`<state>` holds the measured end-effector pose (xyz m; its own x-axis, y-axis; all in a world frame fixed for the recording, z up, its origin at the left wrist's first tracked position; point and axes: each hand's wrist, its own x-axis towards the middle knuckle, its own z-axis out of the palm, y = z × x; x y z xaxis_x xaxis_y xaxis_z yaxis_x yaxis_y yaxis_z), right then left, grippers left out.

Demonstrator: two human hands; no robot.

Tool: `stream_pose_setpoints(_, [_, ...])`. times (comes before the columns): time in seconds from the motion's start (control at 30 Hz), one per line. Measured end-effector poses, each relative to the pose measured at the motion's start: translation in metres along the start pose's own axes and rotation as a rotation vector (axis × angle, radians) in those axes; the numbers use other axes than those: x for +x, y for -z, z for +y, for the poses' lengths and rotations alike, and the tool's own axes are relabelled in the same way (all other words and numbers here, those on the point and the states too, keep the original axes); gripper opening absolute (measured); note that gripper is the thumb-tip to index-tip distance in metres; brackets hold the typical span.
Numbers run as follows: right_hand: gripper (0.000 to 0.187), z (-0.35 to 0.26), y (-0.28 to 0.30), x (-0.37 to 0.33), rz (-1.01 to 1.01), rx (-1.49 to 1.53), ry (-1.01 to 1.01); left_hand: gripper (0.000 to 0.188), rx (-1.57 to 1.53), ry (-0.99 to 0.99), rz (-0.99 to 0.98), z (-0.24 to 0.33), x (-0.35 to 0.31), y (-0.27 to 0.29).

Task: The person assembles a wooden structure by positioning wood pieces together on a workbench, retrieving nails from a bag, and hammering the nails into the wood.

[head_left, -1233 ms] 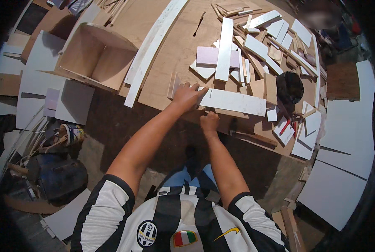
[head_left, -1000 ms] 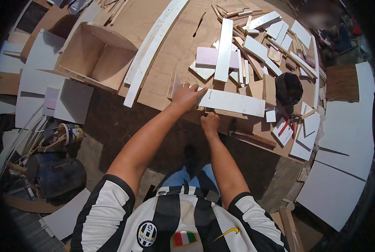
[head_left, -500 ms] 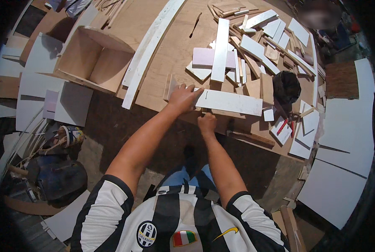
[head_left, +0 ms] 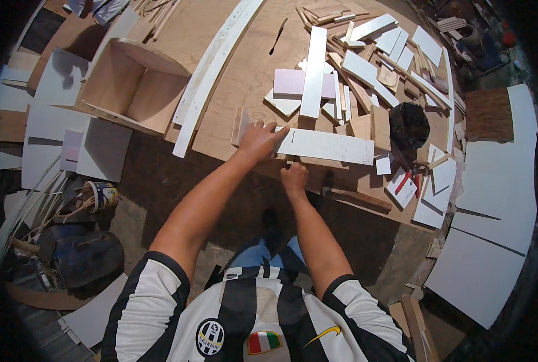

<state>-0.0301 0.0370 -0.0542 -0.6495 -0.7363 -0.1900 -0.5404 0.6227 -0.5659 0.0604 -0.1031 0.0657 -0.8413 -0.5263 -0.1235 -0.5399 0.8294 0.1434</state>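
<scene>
A white-faced board lies lengthwise near the front edge of the wooden worktable. Over its left end my left hand is closed, next to a small upright plywood piece. Just below the board's near edge my right hand makes a fist around something small; only a short bit shows above the fingers, too little to name. To the right of that fist a hammer with a wooden handle lies along the table edge. Another white strip rests across a pale pink block beyond the board.
An open plywood box and long white strips occupy the table's left side. Offcuts, a black bag and red-handled pliers lie at right. White panels stand beyond the right edge; a bucket sits lower left.
</scene>
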Motion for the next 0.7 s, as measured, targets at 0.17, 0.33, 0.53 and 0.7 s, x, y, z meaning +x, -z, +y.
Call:
stream_pose_setpoints(0.17, [0.024,0.002,0.001,0.0,0.039,0.003,0.035,0.08,-0.018,0.008,0.017,0.001,0.0,0.001])
stream_pose_setpoints(0.33, [0.021,-0.006,0.004,-0.003,0.039,-0.002,0.038,0.079,0.012,-0.004,0.048,-0.003,-0.002,0.001])
stream_pose_setpoints(0.53, [0.025,-0.002,-0.003,-0.002,0.037,-0.015,0.001,0.079,0.019,-0.002,0.036,0.001,-0.002,0.007])
stream_pose_setpoints(0.7, [0.028,-0.002,0.003,-0.002,-0.012,-0.034,-0.002,0.08,0.003,0.024,-0.054,0.0,0.001,0.004])
